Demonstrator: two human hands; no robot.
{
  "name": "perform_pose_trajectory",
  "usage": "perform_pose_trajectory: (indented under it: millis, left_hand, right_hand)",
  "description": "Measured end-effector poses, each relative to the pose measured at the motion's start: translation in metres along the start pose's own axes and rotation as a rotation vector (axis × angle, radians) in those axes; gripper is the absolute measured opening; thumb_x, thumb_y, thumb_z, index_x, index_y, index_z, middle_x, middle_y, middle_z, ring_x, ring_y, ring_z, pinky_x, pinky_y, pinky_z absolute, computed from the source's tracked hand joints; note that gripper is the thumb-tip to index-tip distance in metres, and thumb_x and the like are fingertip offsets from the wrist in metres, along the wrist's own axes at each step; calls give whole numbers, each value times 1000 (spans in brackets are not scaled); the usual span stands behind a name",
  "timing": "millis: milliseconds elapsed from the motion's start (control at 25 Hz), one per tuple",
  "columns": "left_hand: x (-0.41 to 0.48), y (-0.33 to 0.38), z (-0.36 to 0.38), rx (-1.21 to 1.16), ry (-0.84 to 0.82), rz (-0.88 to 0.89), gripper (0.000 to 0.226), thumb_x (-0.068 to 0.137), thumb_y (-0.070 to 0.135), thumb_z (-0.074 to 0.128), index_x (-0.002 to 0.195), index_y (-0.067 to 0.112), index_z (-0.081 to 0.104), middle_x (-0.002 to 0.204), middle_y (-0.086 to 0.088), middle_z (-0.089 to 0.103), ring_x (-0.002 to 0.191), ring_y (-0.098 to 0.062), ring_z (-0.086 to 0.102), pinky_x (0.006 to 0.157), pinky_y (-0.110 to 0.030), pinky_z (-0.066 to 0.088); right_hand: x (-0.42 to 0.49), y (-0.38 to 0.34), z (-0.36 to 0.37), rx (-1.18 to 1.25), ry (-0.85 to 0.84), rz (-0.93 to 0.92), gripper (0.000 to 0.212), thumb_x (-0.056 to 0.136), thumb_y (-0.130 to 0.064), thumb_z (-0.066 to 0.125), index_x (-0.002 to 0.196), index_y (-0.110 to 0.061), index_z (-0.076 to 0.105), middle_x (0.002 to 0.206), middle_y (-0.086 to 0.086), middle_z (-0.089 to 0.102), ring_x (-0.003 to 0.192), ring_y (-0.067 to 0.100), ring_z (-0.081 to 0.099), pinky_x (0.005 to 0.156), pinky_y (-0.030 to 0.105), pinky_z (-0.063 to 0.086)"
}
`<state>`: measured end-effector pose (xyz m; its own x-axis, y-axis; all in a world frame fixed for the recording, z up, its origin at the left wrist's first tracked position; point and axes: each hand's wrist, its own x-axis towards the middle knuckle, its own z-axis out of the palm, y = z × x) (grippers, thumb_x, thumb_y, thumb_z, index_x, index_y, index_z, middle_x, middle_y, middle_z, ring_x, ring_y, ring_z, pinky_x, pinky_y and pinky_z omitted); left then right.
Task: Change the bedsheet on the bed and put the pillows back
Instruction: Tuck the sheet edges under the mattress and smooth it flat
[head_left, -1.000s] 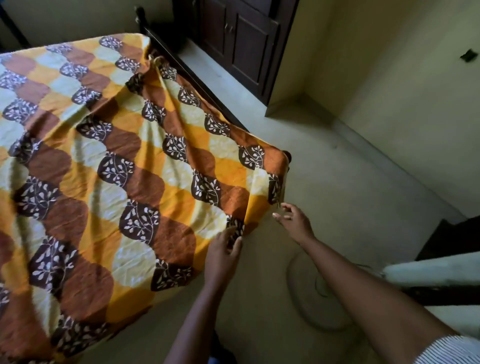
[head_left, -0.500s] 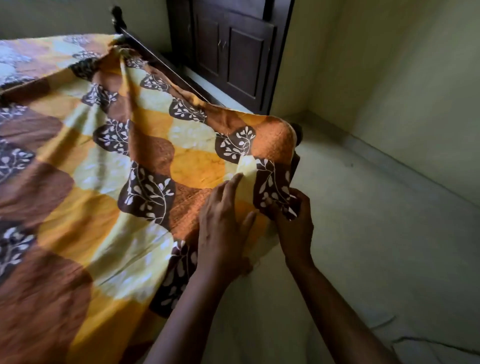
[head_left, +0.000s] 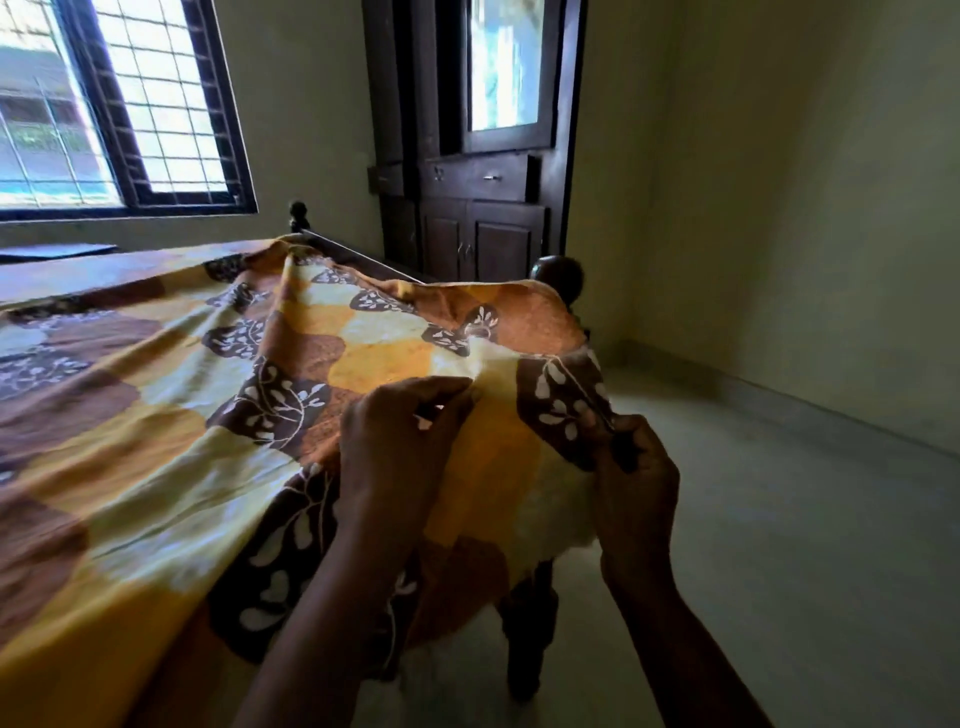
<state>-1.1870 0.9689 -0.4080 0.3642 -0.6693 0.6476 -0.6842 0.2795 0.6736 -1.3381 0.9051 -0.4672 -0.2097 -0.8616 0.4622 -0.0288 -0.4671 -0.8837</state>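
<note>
An orange, yellow and brown bedsheet (head_left: 171, 415) with white leaf prints is spread over the bed. Its near corner hangs over the dark wooden bedpost (head_left: 558, 278) and leg (head_left: 527, 644). My left hand (head_left: 400, 447) lies on the sheet near that corner, its fingertips curled and pinching a fold of the cloth. My right hand (head_left: 631, 478) grips the sheet's edge at the corner, just right of the left hand. No pillows are in view.
A dark wooden cupboard (head_left: 478, 208) with a mirror stands behind the bed's far corner. A barred window (head_left: 104, 104) is on the left wall. Pale floor (head_left: 779, 519) stretches to the right, bounded by green walls.
My head has lifted, so the window and cupboard now show. Both hands went from reaching toward the hanging corner to holding the sheet there and raising it.
</note>
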Motion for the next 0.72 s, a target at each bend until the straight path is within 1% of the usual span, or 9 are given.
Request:
perform_pose_trajectory:
  millis: [80, 160, 200, 320, 400, 480, 560, 640, 720]
  left_hand:
    - [2, 3, 2, 52, -13, 20, 13, 81, 22, 69, 93, 24, 75, 85, 11, 69, 65, 10, 57, 69, -11, 46]
    - [6, 6, 5, 109, -30, 59, 15, 83, 23, 68, 97, 24, 72, 94, 8, 70, 83, -7, 59, 79, -30, 49]
    - [6, 7, 7, 124, -54, 91, 19, 83, 26, 67, 102, 26, 69, 100, 10, 67, 91, -11, 58, 83, -35, 48]
    - [-3, 16, 10, 197, -254, 278, 51, 80, 50, 60, 128, 34, 51, 123, 9, 58, 117, -15, 47, 96, -36, 42]
    - [-6, 19, 12, 305, -397, 453, 56, 81, 56, 50, 134, 39, 41, 134, 6, 52, 126, -18, 41, 101, -39, 38]
    - [-7, 19, 17, 437, -480, 582, 53, 82, 48, 54, 132, 35, 48, 133, 5, 54, 126, -21, 44, 100, -42, 37]
    - [-2, 17, 26, 566, -522, 697, 45, 80, 41, 59, 125, 31, 57, 125, 4, 60, 119, -23, 51, 96, -41, 39]
    - [8, 15, 32, 642, -569, 774, 33, 82, 41, 54, 111, 31, 66, 115, 6, 65, 112, -22, 55, 96, -35, 32]
    - [18, 17, 35, 640, -566, 831, 33, 83, 42, 42, 94, 32, 71, 104, 11, 68, 105, -16, 56, 91, -28, 25]
  right_hand:
    - [4, -11, -8, 45, -60, 36, 6, 90, -29, 52, 86, -32, 54, 89, -13, 61, 83, -3, 58, 68, 16, 46]
    - [9, -25, -19, 104, -157, 95, 5, 91, -31, 50, 93, -31, 54, 94, -11, 62, 87, 0, 59, 69, 17, 47]
    - [11, -32, -24, 133, -210, 129, 8, 92, -32, 49, 98, -29, 54, 97, -9, 63, 88, 2, 60, 69, 18, 48]
    - [11, -35, -44, 118, -335, 186, 13, 93, -29, 50, 104, -28, 55, 102, -4, 65, 88, 8, 64, 66, 19, 53]
    - [9, -31, -54, 90, -418, 213, 12, 93, -29, 49, 103, -32, 55, 107, 0, 66, 94, 14, 65, 78, 28, 56]
    - [6, -25, -61, 118, -471, 259, 15, 93, -30, 50, 107, -31, 55, 112, 5, 66, 98, 20, 66, 85, 39, 55]
    - [6, -19, -65, 181, -481, 309, 16, 93, -29, 50, 108, -31, 55, 111, 6, 66, 96, 21, 67, 79, 36, 56]
    - [6, -15, -66, 161, -476, 316, 19, 93, -30, 50, 111, -32, 54, 112, 6, 65, 96, 20, 66, 77, 33, 56]
    - [5, -10, -65, -14, -466, 216, 25, 94, -36, 46, 118, -34, 53, 116, 2, 64, 98, 14, 64, 82, 32, 54]
